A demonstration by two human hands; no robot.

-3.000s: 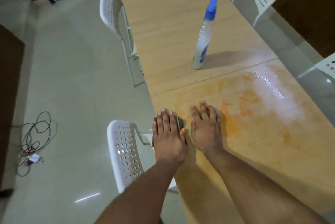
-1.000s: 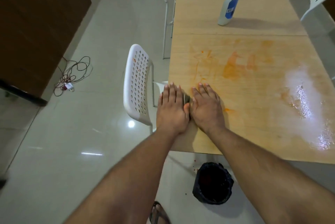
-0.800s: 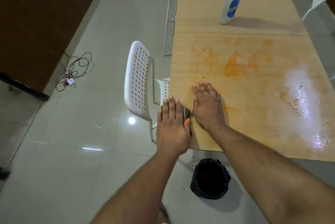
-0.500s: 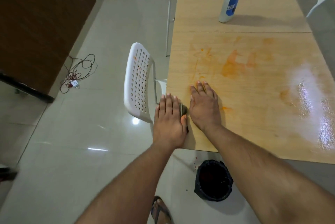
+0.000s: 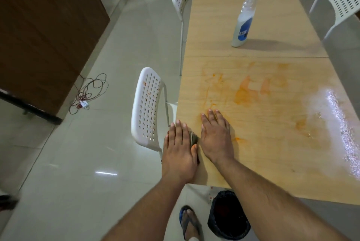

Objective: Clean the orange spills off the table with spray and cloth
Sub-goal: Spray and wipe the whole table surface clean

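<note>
Orange spills (image 5: 245,92) smear worktop (image 5: 272,143) centre frame. Cloth (image 5: 193,137) at lower-centre edge, under flat released left hand (image 5: 180,153); right hand (image 5: 216,137) flat beside it. Spray bottle (image 5: 243,16) upper right. Press firmly, wipe toward stains.

The long wooden table (image 5: 253,149) has orange smears (image 5: 245,92) and a wet shiny patch (image 5: 331,116). A spray bottle (image 5: 243,24) stands on its far part.
</note>
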